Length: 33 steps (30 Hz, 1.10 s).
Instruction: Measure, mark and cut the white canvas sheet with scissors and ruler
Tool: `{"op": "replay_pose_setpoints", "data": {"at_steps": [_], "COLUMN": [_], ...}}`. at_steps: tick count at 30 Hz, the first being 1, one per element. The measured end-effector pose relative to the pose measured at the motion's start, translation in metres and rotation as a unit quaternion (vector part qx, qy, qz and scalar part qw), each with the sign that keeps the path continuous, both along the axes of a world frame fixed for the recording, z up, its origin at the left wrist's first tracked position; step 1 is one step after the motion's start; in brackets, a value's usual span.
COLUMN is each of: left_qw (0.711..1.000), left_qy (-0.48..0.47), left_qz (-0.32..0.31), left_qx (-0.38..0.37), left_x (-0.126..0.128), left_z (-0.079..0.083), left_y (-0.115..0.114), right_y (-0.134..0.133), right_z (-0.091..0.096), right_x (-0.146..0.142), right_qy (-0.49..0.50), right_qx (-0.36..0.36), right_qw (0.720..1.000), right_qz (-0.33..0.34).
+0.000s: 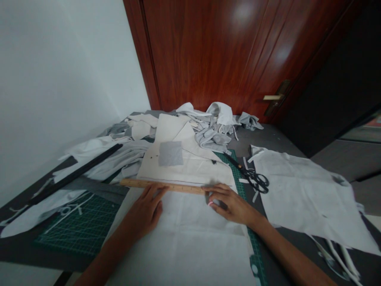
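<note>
A wooden ruler [181,188] lies crosswise on a large white cloth [190,238]. My left hand [147,212] rests its outstretched fingertips on the ruler's lower edge, thumb apart, holding nothing. At the ruler's right end, my right hand [228,202] touches the wood with its upper fingers. Its lower fingers and thumb are curled together around a small pink thing [210,203], mostly hidden. A dark line runs across the cloth just above the ruler. Beyond it lie cream pattern-like pieces [193,155] with a grey fabric square [170,153] on top.
Black scissors [251,177] lie right of the cloth on a green cutting mat [86,226]. Another white cloth piece [303,190] spreads to the right. Crumpled fabric [212,137] is heaped at the back. A long black strip [77,172] crosses fabric on the left, near the wall.
</note>
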<state>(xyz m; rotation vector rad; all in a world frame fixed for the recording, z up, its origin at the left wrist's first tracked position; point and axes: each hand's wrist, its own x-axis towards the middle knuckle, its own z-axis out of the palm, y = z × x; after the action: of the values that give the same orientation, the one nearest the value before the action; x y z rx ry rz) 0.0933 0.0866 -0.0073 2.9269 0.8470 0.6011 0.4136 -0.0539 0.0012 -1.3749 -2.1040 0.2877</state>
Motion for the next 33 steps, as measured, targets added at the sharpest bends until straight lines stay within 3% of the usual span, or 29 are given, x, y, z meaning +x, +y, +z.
{"op": "replay_pose_setpoints", "data": {"at_steps": [33], "left_qw": [0.999], "left_qy": [0.015], "left_qz": [0.02], "left_qx": [0.022], "left_x": [0.0034], "left_z": [0.0019], "left_y": [-0.0032], "right_y": [-0.0001], "right_z": [0.0036], "right_x": [-0.0034], "right_qy": [-0.011], "right_qx": [-0.013], "right_qw": [1.0], "right_qz": [-0.008]}}
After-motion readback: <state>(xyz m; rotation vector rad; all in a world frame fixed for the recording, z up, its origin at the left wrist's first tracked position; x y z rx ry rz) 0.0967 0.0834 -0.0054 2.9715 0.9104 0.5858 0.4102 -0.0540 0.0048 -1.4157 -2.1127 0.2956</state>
